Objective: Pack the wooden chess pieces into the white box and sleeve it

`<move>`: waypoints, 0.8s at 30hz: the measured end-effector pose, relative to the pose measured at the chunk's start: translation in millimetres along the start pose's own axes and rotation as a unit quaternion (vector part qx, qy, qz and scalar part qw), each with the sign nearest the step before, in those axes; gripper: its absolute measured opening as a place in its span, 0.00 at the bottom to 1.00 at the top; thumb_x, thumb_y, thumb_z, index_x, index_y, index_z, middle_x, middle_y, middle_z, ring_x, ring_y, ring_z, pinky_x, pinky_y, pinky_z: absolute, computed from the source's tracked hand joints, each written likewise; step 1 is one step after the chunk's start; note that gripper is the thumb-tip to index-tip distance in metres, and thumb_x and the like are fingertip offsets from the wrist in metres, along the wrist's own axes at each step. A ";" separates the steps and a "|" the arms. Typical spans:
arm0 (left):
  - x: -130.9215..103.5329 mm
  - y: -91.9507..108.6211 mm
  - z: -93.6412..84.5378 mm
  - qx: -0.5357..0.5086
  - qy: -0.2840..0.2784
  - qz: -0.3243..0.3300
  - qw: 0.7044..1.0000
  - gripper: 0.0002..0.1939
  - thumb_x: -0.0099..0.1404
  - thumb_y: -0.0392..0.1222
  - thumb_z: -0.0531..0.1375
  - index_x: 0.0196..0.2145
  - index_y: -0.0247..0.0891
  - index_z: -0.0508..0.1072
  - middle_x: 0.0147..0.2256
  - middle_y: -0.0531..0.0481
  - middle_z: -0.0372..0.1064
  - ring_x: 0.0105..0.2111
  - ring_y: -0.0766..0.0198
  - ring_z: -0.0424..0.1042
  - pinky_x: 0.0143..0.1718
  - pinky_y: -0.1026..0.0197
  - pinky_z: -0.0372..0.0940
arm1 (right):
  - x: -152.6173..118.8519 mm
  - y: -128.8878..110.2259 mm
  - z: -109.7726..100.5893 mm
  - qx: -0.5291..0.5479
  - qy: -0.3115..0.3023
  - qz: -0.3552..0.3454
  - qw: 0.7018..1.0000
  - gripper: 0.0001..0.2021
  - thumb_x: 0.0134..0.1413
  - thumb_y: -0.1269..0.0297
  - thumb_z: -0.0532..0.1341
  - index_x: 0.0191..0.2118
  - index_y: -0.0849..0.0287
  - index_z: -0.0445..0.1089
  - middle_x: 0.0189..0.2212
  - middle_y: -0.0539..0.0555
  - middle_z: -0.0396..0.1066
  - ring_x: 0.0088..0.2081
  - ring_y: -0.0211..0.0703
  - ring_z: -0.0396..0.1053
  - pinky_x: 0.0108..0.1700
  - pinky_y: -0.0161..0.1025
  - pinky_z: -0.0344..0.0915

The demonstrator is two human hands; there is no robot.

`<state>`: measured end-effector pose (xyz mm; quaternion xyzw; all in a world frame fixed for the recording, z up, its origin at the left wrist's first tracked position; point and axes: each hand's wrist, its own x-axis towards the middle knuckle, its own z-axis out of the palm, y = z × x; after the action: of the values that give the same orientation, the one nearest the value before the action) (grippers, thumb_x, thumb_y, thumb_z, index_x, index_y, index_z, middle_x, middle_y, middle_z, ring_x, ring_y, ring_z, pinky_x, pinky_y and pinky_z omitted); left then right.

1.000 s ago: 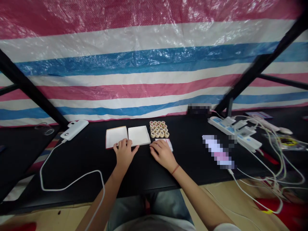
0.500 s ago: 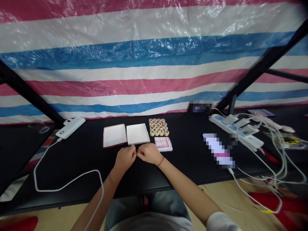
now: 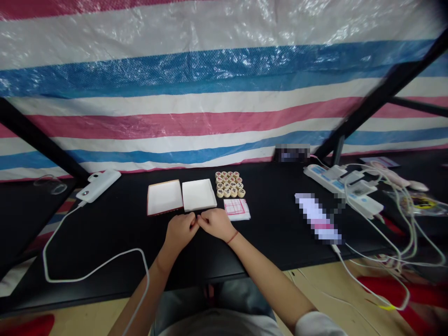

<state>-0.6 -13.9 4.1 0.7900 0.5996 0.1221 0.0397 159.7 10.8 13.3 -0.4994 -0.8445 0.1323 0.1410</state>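
Note:
My left hand [image 3: 181, 230] is curled into a fist on the black table, just in front of two shallow open boxes. Beside it, nearly touching at the thumbs, my right hand [image 3: 216, 223] is also a closed fist; nothing shows in either. The left box [image 3: 164, 197] has a reddish-brown rim and a white inside. A plain white box [image 3: 199, 195] lies right next to it. Round wooden Chinese chess pieces [image 3: 230, 185] stand in a block of rows, with red and black characters. Close to my right hand lies a folded white sheet with red lines [image 3: 237, 209].
A white device [image 3: 100, 185] with a cable is at the left. On the right lie a blurred-out phone [image 3: 320, 219], a power strip [image 3: 343, 190] with plugs and tangled cables. Another pixelated device [image 3: 292, 153] stands at the back. A striped plastic sheet [image 3: 196, 126] hangs behind the table.
The view has shifted slightly. Both fists stay in front of the boxes, and the boxes, pieces and folded sheet keep their places.

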 end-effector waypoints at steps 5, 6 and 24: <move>-0.6 0.7 1.1 0.001 0.010 0.000 1.000 0.14 0.67 0.40 0.51 0.23 0.40 0.65 0.22 0.52 0.68 0.24 0.64 0.66 0.30 0.61 0.52 | -0.6 -1.1 -1.0 -0.001 -0.003 -0.002 1.000 0.19 0.62 0.62 0.55 0.21 0.58 0.71 0.21 0.50 0.72 0.26 0.36 0.67 0.29 0.35 0.46; -0.8 0.4 1.8 0.001 0.012 0.000 1.000 0.14 0.67 0.40 0.51 0.23 0.40 0.65 0.22 0.52 0.68 0.24 0.64 0.66 0.30 0.61 0.52 | -0.7 -1.3 -1.0 -0.001 -0.002 -0.001 1.000 0.19 0.62 0.62 0.55 0.21 0.58 0.71 0.21 0.50 0.72 0.26 0.36 0.67 0.29 0.35 0.46; -1.8 1.1 1.5 -0.005 0.012 -0.003 1.000 0.14 0.67 0.40 0.52 0.23 0.40 0.64 0.22 0.53 0.68 0.24 0.64 0.66 0.30 0.60 0.51 | -2.0 -1.1 1.3 0.004 0.008 -0.008 1.000 0.18 0.62 0.62 0.55 0.21 0.59 0.70 0.22 0.50 0.72 0.26 0.35 0.65 0.29 0.35 0.46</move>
<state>0.3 -15.8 2.6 0.7867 0.6015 0.1340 0.0370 159.3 8.4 12.3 -0.4931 -0.8468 0.1300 0.1509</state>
